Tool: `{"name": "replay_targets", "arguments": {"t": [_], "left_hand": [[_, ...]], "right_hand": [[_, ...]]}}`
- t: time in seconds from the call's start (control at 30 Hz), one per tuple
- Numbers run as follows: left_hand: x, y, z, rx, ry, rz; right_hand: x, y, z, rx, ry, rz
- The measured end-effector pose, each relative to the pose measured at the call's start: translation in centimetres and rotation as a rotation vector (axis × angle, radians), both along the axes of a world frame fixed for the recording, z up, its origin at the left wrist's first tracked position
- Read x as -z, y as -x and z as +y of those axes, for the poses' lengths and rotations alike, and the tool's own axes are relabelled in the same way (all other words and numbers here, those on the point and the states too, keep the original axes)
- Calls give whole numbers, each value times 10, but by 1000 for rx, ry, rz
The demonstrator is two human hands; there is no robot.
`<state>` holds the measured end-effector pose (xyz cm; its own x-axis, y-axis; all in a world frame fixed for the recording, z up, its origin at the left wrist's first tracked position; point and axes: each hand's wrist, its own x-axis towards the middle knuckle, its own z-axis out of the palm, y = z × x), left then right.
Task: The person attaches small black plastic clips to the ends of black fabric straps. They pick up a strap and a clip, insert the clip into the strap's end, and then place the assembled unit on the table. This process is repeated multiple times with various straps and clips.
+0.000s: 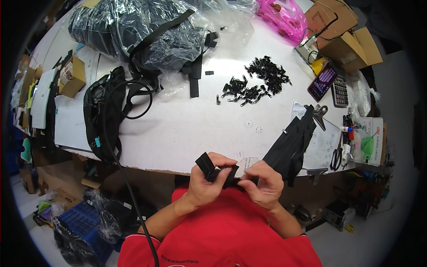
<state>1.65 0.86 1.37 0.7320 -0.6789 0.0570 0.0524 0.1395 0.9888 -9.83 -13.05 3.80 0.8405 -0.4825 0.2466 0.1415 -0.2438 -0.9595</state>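
My left hand (pixel 205 183) is closed around a folded black strap (pixel 205 163), whose flat end sticks up above the fingers. Just to its right, my right hand (pixel 265 183) has its thumb and forefinger drawn together near the strap's lower part. What those fingertips hold, if anything, is too small to make out. A small whitish slip of paper (pixel 247 163) shows between the hands, at the table's near edge. Beyond my right hand lies a bundle of black straps (pixel 289 147), with a metal clip (pixel 320 116) by its far end.
Small black zipper-pull-like pieces (pixel 268 74) lie heaped mid-table. Plastic-wrapped dark goods (pixel 138 31) fill the back left; a black mesh bag (pixel 103 111) and cable (pixel 120 167) are at left. Scissors (pixel 336 156), a phone (pixel 323 82), a calculator (pixel 340 92) and cardboard boxes (pixel 351 49) stand right.
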Motion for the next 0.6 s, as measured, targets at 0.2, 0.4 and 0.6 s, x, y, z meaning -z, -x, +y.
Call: {"name": "replay_targets", "arguments": {"t": [0.2, 0.4, 0.6], "left_hand": [[4, 4, 1, 1, 78, 76], [0, 1, 3, 91, 55, 295], [4, 0, 5, 158, 89, 313]], "right_hand": [[7, -2, 7, -1, -541, 381], [10, -2, 9, -39, -592, 251], [10, -4, 2, -120, -554, 298]]}}
